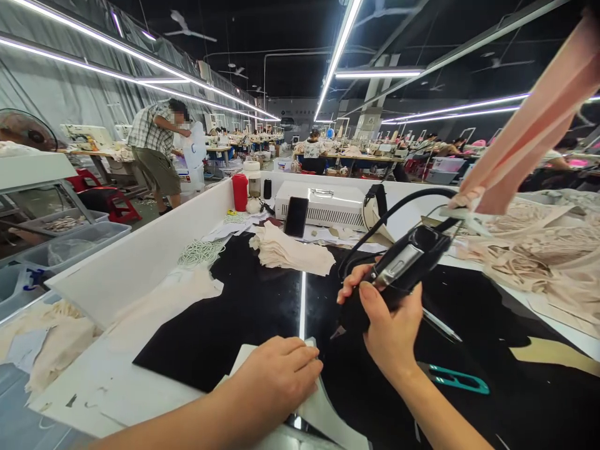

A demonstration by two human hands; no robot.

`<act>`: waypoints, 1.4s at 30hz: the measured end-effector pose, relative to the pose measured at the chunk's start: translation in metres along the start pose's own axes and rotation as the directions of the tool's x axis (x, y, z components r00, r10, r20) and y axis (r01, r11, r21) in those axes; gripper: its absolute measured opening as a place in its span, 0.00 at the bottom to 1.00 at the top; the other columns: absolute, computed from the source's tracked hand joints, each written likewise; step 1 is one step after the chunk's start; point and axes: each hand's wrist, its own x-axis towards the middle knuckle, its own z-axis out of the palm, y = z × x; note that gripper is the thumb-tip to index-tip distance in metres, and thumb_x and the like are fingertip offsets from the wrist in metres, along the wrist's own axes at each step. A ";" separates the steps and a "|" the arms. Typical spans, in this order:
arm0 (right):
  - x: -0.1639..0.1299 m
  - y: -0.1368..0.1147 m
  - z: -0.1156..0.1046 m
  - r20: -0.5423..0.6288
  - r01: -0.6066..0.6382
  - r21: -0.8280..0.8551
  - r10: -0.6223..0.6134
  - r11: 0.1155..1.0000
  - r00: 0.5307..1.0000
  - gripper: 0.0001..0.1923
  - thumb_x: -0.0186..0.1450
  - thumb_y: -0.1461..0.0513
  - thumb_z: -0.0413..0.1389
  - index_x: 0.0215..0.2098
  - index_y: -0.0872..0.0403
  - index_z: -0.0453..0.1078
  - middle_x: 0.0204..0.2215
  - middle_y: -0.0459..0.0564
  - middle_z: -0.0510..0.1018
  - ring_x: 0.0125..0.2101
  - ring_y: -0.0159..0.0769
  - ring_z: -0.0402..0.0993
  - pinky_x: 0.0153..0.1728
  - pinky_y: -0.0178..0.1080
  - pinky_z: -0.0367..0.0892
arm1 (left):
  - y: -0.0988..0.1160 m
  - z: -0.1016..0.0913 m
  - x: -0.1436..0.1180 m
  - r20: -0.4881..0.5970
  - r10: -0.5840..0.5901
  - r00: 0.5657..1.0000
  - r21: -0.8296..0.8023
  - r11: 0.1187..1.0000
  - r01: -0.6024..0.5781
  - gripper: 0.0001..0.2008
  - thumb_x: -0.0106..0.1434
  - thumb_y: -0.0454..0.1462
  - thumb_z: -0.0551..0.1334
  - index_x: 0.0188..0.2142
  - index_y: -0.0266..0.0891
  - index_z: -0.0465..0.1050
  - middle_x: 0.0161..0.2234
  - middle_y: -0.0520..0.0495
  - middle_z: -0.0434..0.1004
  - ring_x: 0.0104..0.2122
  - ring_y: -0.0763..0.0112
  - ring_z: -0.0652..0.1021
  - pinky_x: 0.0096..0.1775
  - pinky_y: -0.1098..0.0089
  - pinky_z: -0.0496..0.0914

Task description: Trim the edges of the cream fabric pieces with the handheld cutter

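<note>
My right hand (389,312) is closed around a black corded hand-held electric cutting tool (403,262) with a silver panel and a pointed metal tip aimed down at the black work surface (253,300). A strip of pink fabric (529,119) is tied near the tool's upper end and stretches up to the right. My left hand (276,381) lies palm down with fingers together on a pale, curved sheet piece (323,412) on the table; its thumb is hidden. Beside my right wrist are teal thread snips (459,379) and a silver pen-like tool (441,325).
Behind the hands are a stack of cream fabric pieces (293,250), a phone (297,217) and a white vented box (323,203). Pale green cord (201,251) lies left; heaped beige fabric (529,250) lies right. A low white wall (154,256) edges the table. A person (157,144) stands beyond.
</note>
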 end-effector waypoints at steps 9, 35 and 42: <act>-0.001 0.016 0.017 0.038 -0.023 0.084 0.020 0.996 0.999 0.18 0.67 0.58 0.67 0.49 0.45 0.64 0.32 0.38 0.77 0.25 0.31 0.75 0.26 0.38 0.74 | 0.004 0.004 -0.003 -0.018 -0.001 1.000 0.027 1.000 0.001 0.10 0.80 0.33 0.55 0.51 0.35 0.74 0.51 0.43 0.84 0.47 0.63 0.82 0.41 0.65 0.76; 0.001 0.012 0.020 0.051 -0.044 0.158 0.036 0.986 0.998 0.19 0.66 0.59 0.66 0.50 0.44 0.63 0.31 0.38 0.77 0.23 0.31 0.72 0.25 0.37 0.74 | 0.000 0.000 -0.003 0.047 -0.002 0.999 -0.086 0.996 0.006 0.08 0.79 0.32 0.54 0.44 0.38 0.71 0.35 0.47 0.76 0.36 0.65 0.79 0.42 0.66 0.77; -0.002 0.016 0.022 0.057 -0.059 0.147 0.052 0.987 0.997 0.19 0.66 0.58 0.67 0.49 0.45 0.62 0.32 0.38 0.76 0.23 0.30 0.73 0.25 0.37 0.74 | 0.004 0.000 -0.008 -0.011 0.013 1.000 -0.045 0.999 -0.013 0.09 0.78 0.29 0.54 0.46 0.34 0.73 0.35 0.47 0.76 0.34 0.63 0.79 0.36 0.65 0.76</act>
